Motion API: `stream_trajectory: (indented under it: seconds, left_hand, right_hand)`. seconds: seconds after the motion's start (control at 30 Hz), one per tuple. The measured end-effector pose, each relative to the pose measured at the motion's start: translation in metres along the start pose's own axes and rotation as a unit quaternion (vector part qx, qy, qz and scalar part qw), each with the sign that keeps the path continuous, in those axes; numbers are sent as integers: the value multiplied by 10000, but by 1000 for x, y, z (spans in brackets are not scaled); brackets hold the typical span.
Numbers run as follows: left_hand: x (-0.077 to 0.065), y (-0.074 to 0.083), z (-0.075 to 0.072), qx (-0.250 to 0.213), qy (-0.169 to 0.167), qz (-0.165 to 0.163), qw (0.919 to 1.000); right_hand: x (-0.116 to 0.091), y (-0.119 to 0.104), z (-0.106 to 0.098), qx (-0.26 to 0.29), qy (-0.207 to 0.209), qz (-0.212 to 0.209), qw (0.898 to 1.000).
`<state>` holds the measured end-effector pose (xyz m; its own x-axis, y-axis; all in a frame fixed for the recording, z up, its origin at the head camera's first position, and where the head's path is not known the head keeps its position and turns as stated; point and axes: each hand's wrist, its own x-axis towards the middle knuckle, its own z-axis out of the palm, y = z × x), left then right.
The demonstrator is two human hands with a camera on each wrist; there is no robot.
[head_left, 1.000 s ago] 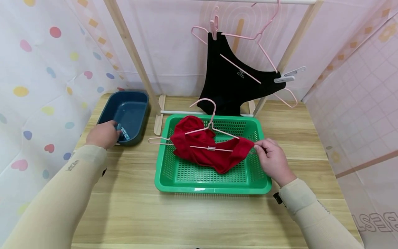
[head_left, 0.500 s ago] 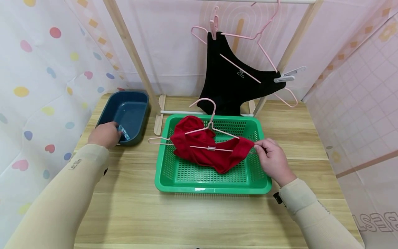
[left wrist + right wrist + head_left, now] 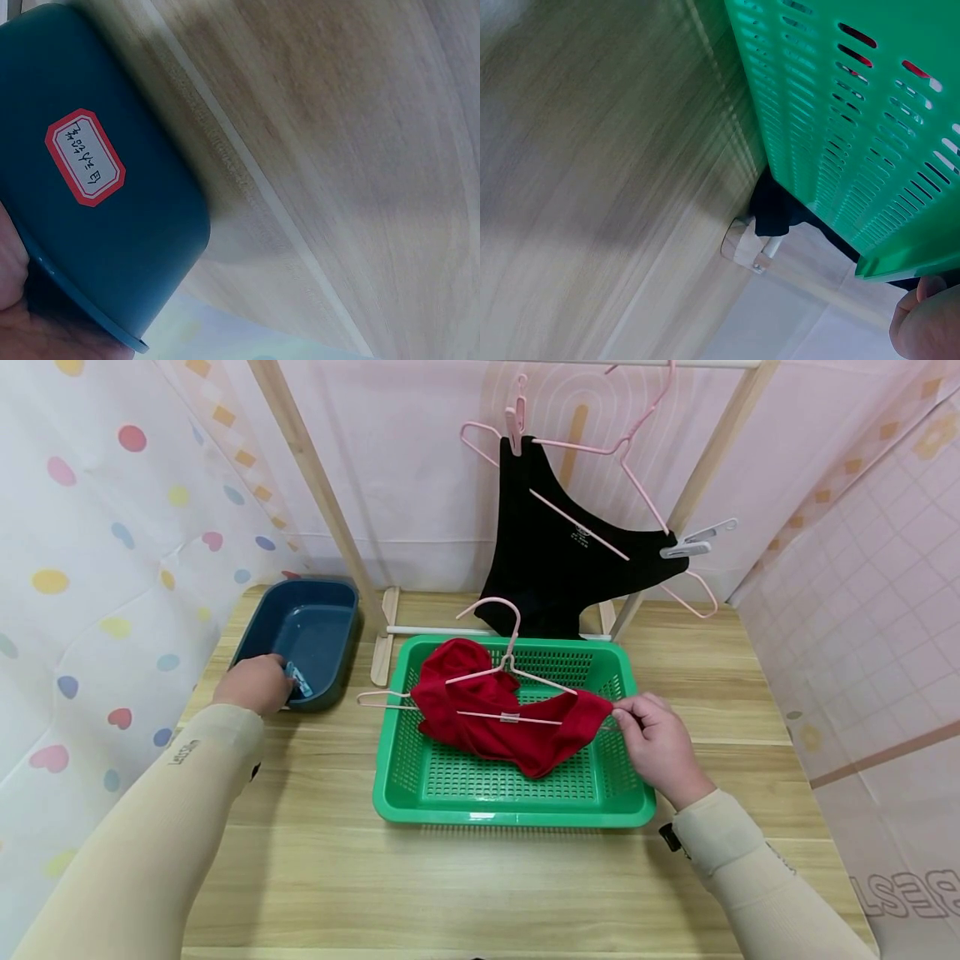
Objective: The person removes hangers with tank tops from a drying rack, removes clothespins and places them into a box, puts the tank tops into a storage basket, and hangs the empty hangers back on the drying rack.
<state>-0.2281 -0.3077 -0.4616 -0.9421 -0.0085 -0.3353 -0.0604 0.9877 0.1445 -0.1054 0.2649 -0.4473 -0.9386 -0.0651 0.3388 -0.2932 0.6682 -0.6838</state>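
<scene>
My left hand reaches over the near-left rim of the dark blue bin, its fingertips beside a light blue clothespin. In the left wrist view, the hand wraps over the rim beside the bin's outer wall; whether the fingers pinch anything is hidden. My right hand pinches the right corner of a red garment with a small white label. A pink hanger runs through it, with the left end past the green basket's rim. In the right wrist view, fingers show at the basket rim.
Behind the basket a black garment hangs on another pink hanger, with a pink clothespin and a grey clothespin at its corners. A wooden rack post stands between bin and basket. Bare wooden table lies in front.
My left hand has shifted slightly right and down at the bin, while the visible light blue clothespin stays about where it was. My right hand, the red garment and its hanger have not moved.
</scene>
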Motion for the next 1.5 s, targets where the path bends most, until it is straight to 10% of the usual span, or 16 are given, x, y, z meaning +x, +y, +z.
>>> stream_trajectory:
  seconds: [0.87,1.5]
  left_hand:
    - [1,1,-1,-167,-175,-1,9997]
    - [-3,-1,1,-421,371,-10,9984]
  right_hand:
    - [1,2,0,-19,-32,54,10000]
    - [1,2,0,-25,-50,58,10000]
